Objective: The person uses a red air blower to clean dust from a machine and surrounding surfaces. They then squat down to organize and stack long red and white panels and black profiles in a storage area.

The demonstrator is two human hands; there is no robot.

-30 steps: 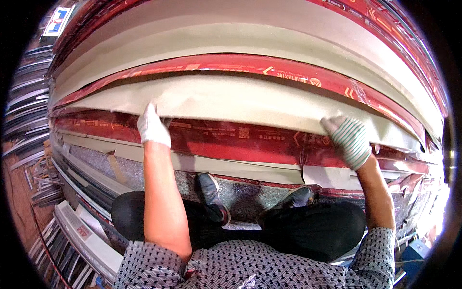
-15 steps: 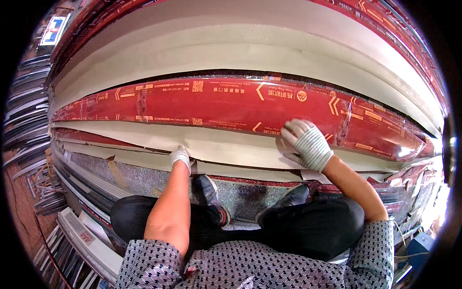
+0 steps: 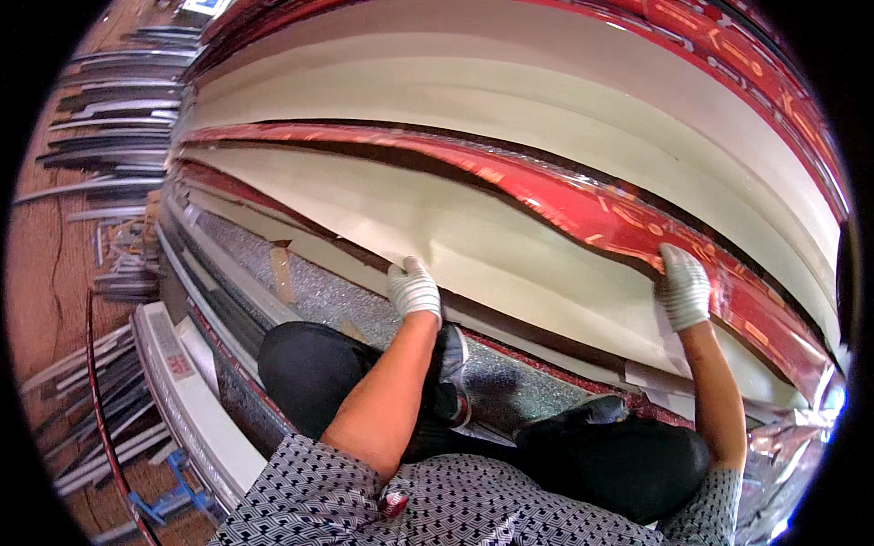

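Note:
Both my hands wear white, grey-striped gloves. My left hand [image 3: 414,287] is closed at the near edge of a long cream sheet [image 3: 510,259], thumb on top; its other fingers are partly hidden. Further right, my right hand [image 3: 683,289] grips the near edge of a long red printed wrapping strip [image 3: 564,205], fingers over the edge. This strip lies along the far side of the cream sheet. Its near edge is lifted and wavy, with a dark gap beneath. A crease dents the cream sheet near my left hand.
Beyond the strip, a wide cream surface [image 3: 455,86] runs to more red wrapping [image 3: 701,36]. At left, thin strips [image 3: 118,109] lie stacked on a brown floor [image 3: 41,300]. A pale long profile [image 3: 196,391] stands beside my left knee. My shoes are on a speckled grey surface [image 3: 496,378].
My right hand has moved right from over the strip's middle and taken hold of its edge, now lifted. My left hand stays at the cream sheet's edge. The view has turned.

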